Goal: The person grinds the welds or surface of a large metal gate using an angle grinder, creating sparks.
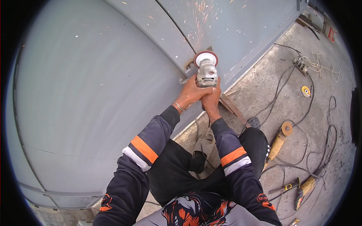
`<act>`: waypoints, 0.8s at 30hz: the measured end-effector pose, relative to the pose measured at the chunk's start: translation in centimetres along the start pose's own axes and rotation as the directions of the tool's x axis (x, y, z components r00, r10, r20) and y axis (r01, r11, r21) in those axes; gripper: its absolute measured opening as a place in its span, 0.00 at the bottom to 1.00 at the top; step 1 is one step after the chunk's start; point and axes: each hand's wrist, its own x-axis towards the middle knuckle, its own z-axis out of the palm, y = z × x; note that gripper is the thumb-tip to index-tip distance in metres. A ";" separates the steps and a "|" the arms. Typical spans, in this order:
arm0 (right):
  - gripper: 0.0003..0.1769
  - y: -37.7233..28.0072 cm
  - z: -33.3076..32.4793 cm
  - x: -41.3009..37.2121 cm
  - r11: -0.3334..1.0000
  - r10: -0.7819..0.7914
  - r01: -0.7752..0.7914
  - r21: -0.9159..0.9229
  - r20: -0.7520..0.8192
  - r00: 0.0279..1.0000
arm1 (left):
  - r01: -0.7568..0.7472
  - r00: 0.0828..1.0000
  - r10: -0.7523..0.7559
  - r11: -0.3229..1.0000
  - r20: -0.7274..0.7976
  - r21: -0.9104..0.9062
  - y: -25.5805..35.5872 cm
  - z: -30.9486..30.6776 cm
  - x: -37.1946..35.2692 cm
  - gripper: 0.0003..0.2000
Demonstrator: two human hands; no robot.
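Both my hands are wrapped round an angle grinder [207,73]. My left hand [191,93] closes on its left side, with the thumb lying across the body. My right hand [212,100] grips the body from the right and below, partly hidden by the left. The disc [206,59], reddish at the rim and white in the middle, is at the grey metal panel [249,37], by the lower end of a dark seam. Orange sparks spray upward from there. Beside the disc, a brown, worn-looking patch [190,64] marks the metal.
On the concrete floor to the right lie a yellow grinder [278,146], another yellow power tool [306,189], a loose yellow disc [306,91] and a socket block [301,66]. Black cables [277,92] and a white cord [320,64] tangle across it. A rusty metal bar [233,107] lies near my knee.
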 end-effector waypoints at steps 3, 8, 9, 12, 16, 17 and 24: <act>0.35 0.4 0.3 -0.1 0.998 -0.035 0.034 -0.048 -0.027 0.999 | -0.019 1.000 0.019 1.000 0.001 -0.006 0.1 -0.1 -0.2 0.49; 0.34 0.5 0.4 -0.1 0.998 -0.059 0.059 -0.009 -0.059 0.997 | 0.024 1.000 -0.025 0.997 0.008 0.070 0.6 -0.2 -0.1 0.46; 0.34 0.3 0.3 -0.1 0.998 -0.060 0.060 -0.003 -0.057 0.997 | 0.026 1.000 -0.026 0.997 0.007 0.067 0.6 -0.1 0.0 0.46; 0.34 0.0 0.1 0.1 0.999 -0.032 0.033 0.028 -0.026 0.999 | 0.020 1.000 -0.020 0.999 0.008 0.045 0.4 -0.1 0.2 0.45; 0.35 0.3 0.0 0.4 0.996 -0.085 0.084 -0.030 -0.038 0.996 | -0.017 1.000 0.017 1.000 0.010 0.005 0.0 0.1 0.6 0.45; 0.35 0.3 0.0 0.5 0.996 -0.077 0.075 -0.038 -0.037 0.996 | -0.018 1.000 0.018 1.000 0.007 -0.009 0.3 0.2 0.4 0.46; 0.35 0.4 0.0 0.7 0.998 -0.063 0.063 -0.013 -0.020 0.998 | -0.016 1.000 0.016 1.000 0.003 -0.002 0.4 0.2 0.2 0.46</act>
